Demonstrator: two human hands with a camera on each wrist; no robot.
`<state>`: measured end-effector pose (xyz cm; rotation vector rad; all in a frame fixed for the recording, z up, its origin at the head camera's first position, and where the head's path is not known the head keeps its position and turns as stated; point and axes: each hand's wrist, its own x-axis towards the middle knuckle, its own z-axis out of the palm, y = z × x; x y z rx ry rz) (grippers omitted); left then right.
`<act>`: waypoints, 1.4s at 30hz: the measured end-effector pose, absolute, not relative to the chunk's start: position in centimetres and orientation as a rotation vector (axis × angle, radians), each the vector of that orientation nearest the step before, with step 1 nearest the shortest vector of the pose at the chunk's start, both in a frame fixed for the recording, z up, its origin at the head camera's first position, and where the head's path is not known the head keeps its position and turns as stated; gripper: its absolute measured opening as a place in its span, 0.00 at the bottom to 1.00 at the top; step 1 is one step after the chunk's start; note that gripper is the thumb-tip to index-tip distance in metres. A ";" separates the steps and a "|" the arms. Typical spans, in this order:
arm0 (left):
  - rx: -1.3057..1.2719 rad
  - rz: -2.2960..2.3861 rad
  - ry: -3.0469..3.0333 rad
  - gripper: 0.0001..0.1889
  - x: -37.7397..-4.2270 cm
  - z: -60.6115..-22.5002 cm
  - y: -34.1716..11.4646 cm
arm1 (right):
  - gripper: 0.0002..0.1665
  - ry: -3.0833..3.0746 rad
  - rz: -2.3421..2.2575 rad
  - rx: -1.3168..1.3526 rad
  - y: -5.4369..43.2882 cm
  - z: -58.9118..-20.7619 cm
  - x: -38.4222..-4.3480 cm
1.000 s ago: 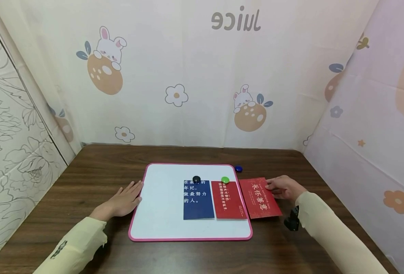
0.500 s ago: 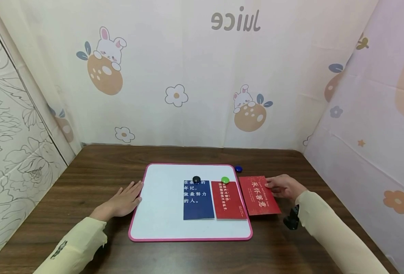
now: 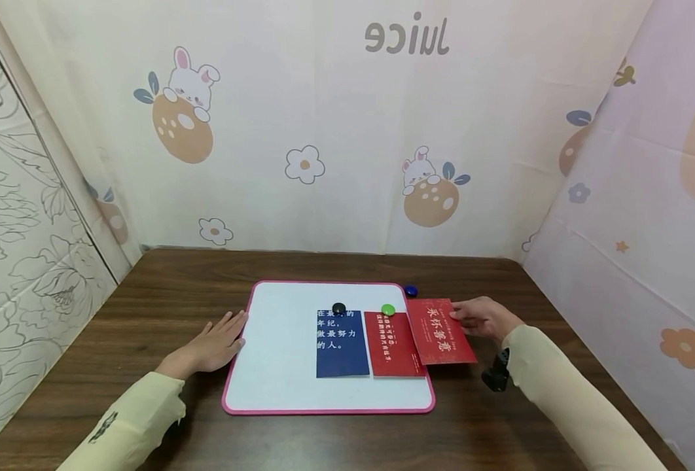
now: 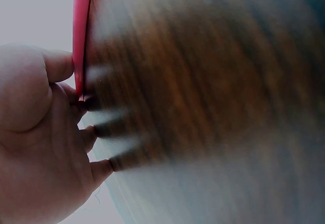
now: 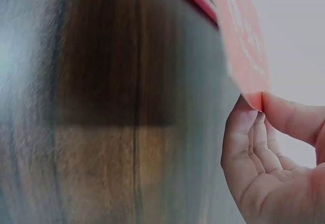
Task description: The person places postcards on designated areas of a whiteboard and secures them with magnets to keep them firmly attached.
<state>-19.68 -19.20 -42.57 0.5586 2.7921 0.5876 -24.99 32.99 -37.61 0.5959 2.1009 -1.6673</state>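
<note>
Between thumb and fingers my right hand (image 3: 489, 318) pinches the right edge of a red card (image 3: 442, 333) with white lettering. In the right wrist view the card (image 5: 244, 46) is raised above the table, its far part over the pink rim. My left hand (image 3: 209, 343) rests with fingers extended at the left edge of a pink-rimmed whiteboard (image 3: 273, 353); its thumb touches the rim in the left wrist view. On the board lie a blue card (image 3: 341, 360) under a black round magnet (image 3: 338, 308) and another red card (image 3: 390, 360) under a green round magnet (image 3: 388, 309).
A dark blue round magnet (image 3: 411, 290) lies on the wooden table (image 3: 300, 441), just outside the board's upper right corner. Patterned cloth (image 3: 347, 85) hangs behind the table and along both sides. A small black device (image 3: 497, 373) sits at the right wrist.
My right hand has moved the red card leftward and slightly away from me, so its left edge now overlaps the board's right rim. My left hand has stayed in place.
</note>
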 end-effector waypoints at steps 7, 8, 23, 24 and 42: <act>0.586 0.597 2.788 0.30 -19.7 -42.3 -19.2 | 0.34 2.100 -1.680 0.593 32.2 -37.4 -25.3; 0.587 0.599 2.785 0.30 -19.7 -42.3 -19.2 | 0.34 2.100 -1.679 0.594 32.1 -37.4 -25.3; 0.575 0.600 2.787 0.30 -19.7 -42.2 -19.3 | 0.34 2.137 -1.662 0.533 29.1 -37.6 -26.3; 0.577 0.604 2.784 0.30 -19.7 -42.3 -19.3 | 0.34 2.140 -1.662 0.529 28.8 -37.5 -26.3; 0.578 0.597 2.793 0.30 -19.7 -42.3 -19.2 | 0.32 2.120 -1.727 0.512 26.4 -37.7 -26.5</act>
